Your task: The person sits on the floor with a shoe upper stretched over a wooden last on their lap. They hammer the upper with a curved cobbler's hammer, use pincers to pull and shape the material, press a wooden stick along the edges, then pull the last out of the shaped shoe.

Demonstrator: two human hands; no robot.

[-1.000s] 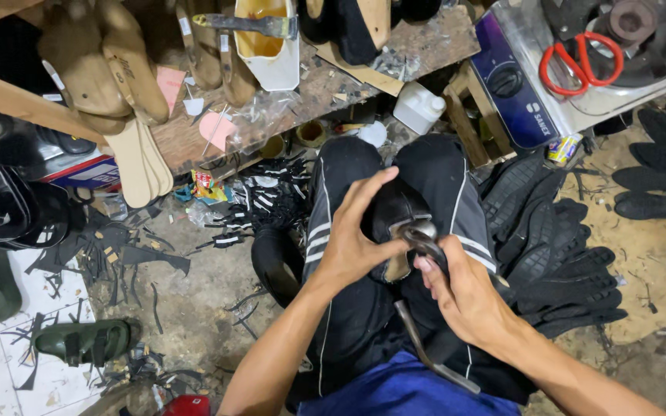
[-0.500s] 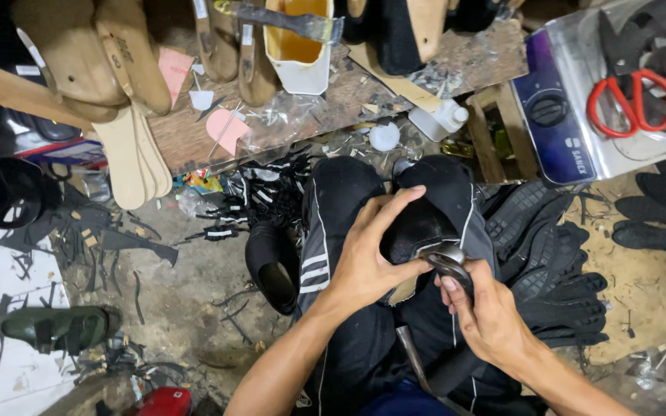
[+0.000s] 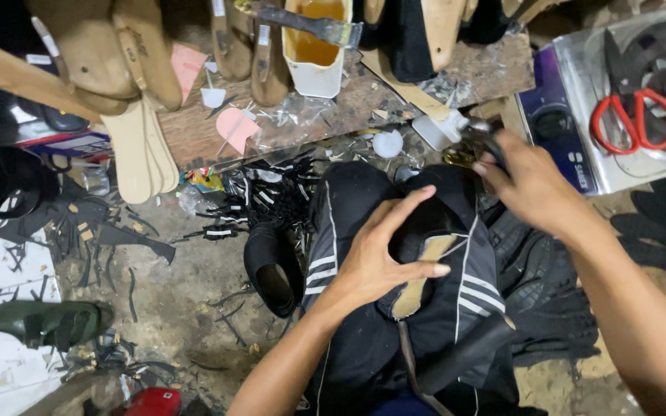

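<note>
Head view shows the left hand (image 3: 379, 258) clasping a black shoe (image 3: 425, 254) sole-up on the lap, its length running toe-away, while the right hand (image 3: 529, 185) grips pliers (image 3: 481, 135) near the counter (image 3: 364, 100).

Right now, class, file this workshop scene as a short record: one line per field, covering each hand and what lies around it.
Left hand: presses a black shoe upper on a last, held on the lap.
Right hand: grips metal pincers, raised towards the bench.
Bench: wooden lasts, glue tub.
Right side: red scissors.
</note>
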